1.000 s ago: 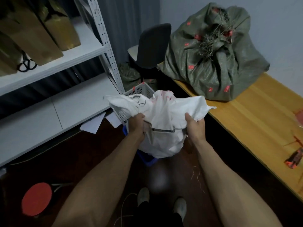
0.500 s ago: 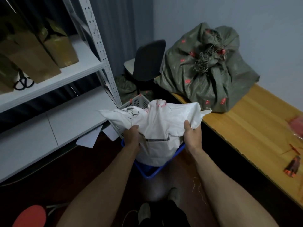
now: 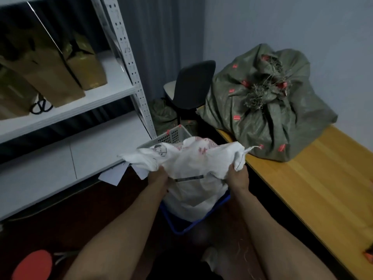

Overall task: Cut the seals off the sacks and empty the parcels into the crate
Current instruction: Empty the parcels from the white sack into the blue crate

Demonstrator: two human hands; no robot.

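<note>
I hold a white woven sack (image 3: 191, 166) with red print over a crate on the floor. My left hand (image 3: 158, 175) grips its left side and my right hand (image 3: 237, 175) grips its right side. The sack's lower part hangs down into the blue crate (image 3: 187, 228), hiding what is inside. Behind it stands a white perforated crate (image 3: 173, 135), mostly covered by the sack. A big green sack (image 3: 268, 120), tied at the top with frayed cord and red seals, sits on the wooden table (image 3: 314, 178).
A white metal shelf unit (image 3: 101, 96) with brown boxes stands at the left. Behind the crates a dark chair (image 3: 191, 85) sits against the wall. Paper slips (image 3: 113, 175) lie under the shelf. At the bottom left, on the dark floor, rests a red paddle (image 3: 34, 265).
The sack has sunk lower into the blue crate and its top edge has spread wider. My view has tilted up, and both hands keep their grip.
</note>
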